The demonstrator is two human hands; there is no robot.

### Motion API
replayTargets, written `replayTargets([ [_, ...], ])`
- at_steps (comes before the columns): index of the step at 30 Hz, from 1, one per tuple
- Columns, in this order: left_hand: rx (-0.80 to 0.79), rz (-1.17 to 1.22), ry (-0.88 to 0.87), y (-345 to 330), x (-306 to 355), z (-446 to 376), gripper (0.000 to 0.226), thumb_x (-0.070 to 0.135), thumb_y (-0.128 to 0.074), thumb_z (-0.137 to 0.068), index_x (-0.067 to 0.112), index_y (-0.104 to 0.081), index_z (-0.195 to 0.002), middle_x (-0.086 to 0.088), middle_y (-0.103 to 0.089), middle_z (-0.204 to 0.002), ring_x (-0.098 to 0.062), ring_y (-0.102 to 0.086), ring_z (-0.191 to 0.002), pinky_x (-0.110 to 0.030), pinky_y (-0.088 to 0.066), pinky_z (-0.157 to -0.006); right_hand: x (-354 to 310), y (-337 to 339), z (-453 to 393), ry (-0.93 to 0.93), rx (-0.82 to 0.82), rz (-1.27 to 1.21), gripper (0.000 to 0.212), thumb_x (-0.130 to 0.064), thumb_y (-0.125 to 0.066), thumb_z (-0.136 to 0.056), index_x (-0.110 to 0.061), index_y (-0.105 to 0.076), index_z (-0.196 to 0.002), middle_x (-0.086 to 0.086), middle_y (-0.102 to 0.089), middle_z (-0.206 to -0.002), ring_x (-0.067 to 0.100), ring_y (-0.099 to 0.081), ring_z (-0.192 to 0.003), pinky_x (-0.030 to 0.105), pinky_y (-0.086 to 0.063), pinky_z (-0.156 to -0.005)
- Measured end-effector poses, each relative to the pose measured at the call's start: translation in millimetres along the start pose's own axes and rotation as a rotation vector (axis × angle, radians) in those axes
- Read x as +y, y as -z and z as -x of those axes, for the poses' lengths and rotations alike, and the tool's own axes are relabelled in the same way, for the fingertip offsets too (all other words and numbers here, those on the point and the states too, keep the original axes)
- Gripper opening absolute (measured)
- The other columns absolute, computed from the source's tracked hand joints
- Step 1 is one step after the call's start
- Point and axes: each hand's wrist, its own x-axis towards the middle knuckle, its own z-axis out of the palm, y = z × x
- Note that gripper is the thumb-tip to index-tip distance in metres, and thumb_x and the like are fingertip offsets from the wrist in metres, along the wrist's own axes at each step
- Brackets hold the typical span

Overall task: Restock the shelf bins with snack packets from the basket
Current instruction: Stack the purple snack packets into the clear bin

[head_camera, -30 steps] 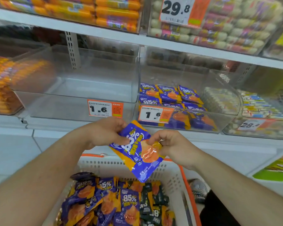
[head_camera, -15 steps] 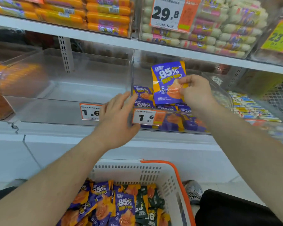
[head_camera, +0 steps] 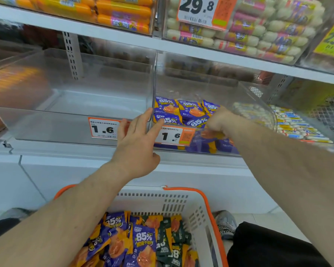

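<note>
A white basket with an orange rim [head_camera: 208,205] sits low in front of me, full of purple-and-orange snack packets [head_camera: 144,241] and some dark green ones [head_camera: 174,236]. On the shelf, a clear right bin [head_camera: 255,97] holds several matching purple packets [head_camera: 189,110]. My right hand [head_camera: 218,120] reaches down inside this bin, fingers curled on a purple-and-orange packet [head_camera: 210,135] seen through the front wall. My left hand [head_camera: 137,143] is open, fingers straight, touching the front edge where the two bins meet.
The clear left bin [head_camera: 69,105] holds nothing. Price tags reading 1.6 [head_camera: 102,129] hang on both bin fronts. Orange sausages [head_camera: 121,10] and pale sausages [head_camera: 258,27] fill the shelf above. More bins of goods [head_camera: 297,124] stand to the right.
My right hand has lowered the packet from above the right bin down into it, behind the front wall. My left hand has stayed at the bins' front edge, fingers spread a little wider.
</note>
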Motion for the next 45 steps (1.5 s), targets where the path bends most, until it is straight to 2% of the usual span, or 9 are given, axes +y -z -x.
replayTargets([
  [6,-0.052,-0.031,0.0,3.3,-0.1,1.4,0.096,0.033,-0.065,-0.08,0.031,-0.004,-0.154,-0.002,0.013,-0.161,-0.018,0.007,-0.148,-0.043,0.011,-0.116,-6.1,5.4,12.2,0.07,-0.099,0.21,0.046,-0.044,-0.048,-0.1,-0.016,-0.049,-0.063,0.0,-0.052,-0.037,0.014,-0.046,-0.056,0.021,-0.036,-0.051],
  [10,-0.072,-0.039,-0.005,3.2,-0.6,0.9,0.097,0.033,-0.064,-0.081,0.031,-0.002,-0.154,-0.001,0.016,-0.161,-0.018,0.009,-0.147,-0.043,0.011,-0.116,-4.6,5.4,7.6,0.054,-0.196,0.21,0.032,-0.034,-0.06,-0.094,-0.013,-0.056,-0.07,0.006,-0.056,-0.071,0.021,-0.055,-0.068,0.028,-0.047,-0.066],
  [15,-0.081,-0.049,-0.007,3.3,-0.4,1.6,0.096,0.034,-0.064,-0.082,0.031,0.001,-0.154,0.0,0.017,-0.16,-0.019,0.009,-0.147,-0.044,0.011,-0.117,-5.8,5.5,7.4,0.026,-0.217,0.21,0.031,-0.026,-0.061,-0.095,-0.01,-0.054,-0.069,0.009,-0.053,-0.067,0.02,-0.049,-0.058,0.026,-0.042,-0.054],
  [23,-0.046,0.01,-0.05,0.3,-5.8,1.1,0.094,0.032,-0.064,-0.082,0.03,-0.005,-0.155,-0.001,0.012,-0.161,-0.019,0.007,-0.147,-0.044,0.011,-0.117,-8.7,5.3,10.3,-0.042,-0.103,0.131,0.033,-0.024,-0.056,-0.094,-0.008,-0.049,-0.065,0.002,-0.046,-0.027,0.019,-0.049,-0.059,0.025,-0.036,-0.049],
  [28,0.242,0.058,-0.243,-25.5,-25.3,20.2,0.061,0.018,-0.062,-0.064,0.012,-0.055,-0.124,-0.013,-0.041,-0.133,-0.033,-0.038,-0.12,-0.043,-0.024,-0.102,4.4,-21.1,2.0,0.073,0.653,-0.261,0.016,-0.012,-0.056,-0.079,-0.004,-0.064,-0.091,0.02,-0.058,-0.099,0.033,-0.057,-0.096,0.036,-0.044,-0.077],
  [32,-0.233,0.07,-0.133,-43.4,-50.1,38.8,0.02,0.02,-0.059,-0.088,0.02,-0.062,-0.108,0.002,-0.062,-0.112,-0.022,-0.059,-0.102,-0.034,-0.039,-0.088,0.5,-84.7,43.7,0.539,1.24,-0.463,0.03,-0.012,-0.056,-0.071,-0.005,-0.062,-0.1,0.023,-0.054,-0.108,0.034,-0.048,-0.101,0.038,-0.035,-0.083],
  [35,-0.53,0.063,0.04,-47.0,-67.1,46.2,0.006,0.025,-0.061,-0.091,0.025,-0.059,-0.086,0.009,-0.061,-0.09,-0.016,-0.058,-0.09,-0.029,-0.046,-0.075,-14.9,-175.8,85.0,0.598,0.969,-0.625,0.031,-0.015,-0.059,-0.071,-0.007,-0.061,-0.101,0.016,-0.053,-0.109,0.028,-0.047,-0.106,0.033,-0.033,-0.087],
  [39,-0.684,-0.001,0.068,-57.0,-72.2,53.9,0.028,0.034,-0.063,-0.087,0.026,-0.045,-0.068,0.007,-0.05,-0.077,-0.018,-0.052,-0.079,-0.032,-0.045,-0.07,-23.4,-300.2,100.3,0.437,0.021,-0.341,0.025,-0.022,-0.06,-0.082,-0.016,-0.065,-0.106,0.004,-0.065,-0.106,0.025,-0.06,-0.104,0.035,-0.049,-0.086],
  [45,-0.873,0.019,0.028,-62.5,-67.7,57.3,0.013,0.016,-0.056,-0.089,0.02,-0.051,-0.078,0.002,-0.052,-0.083,-0.016,-0.046,-0.072,-0.03,-0.038,-0.064,-18.4,-358.5,108.0,-0.021,-0.591,-0.152,0.109,-0.07,-0.072,-0.066,-0.038,-0.015,-0.153,0.013,-0.007,-0.159,0.038,-0.013,-0.146,0.048,-0.027,-0.114],
])
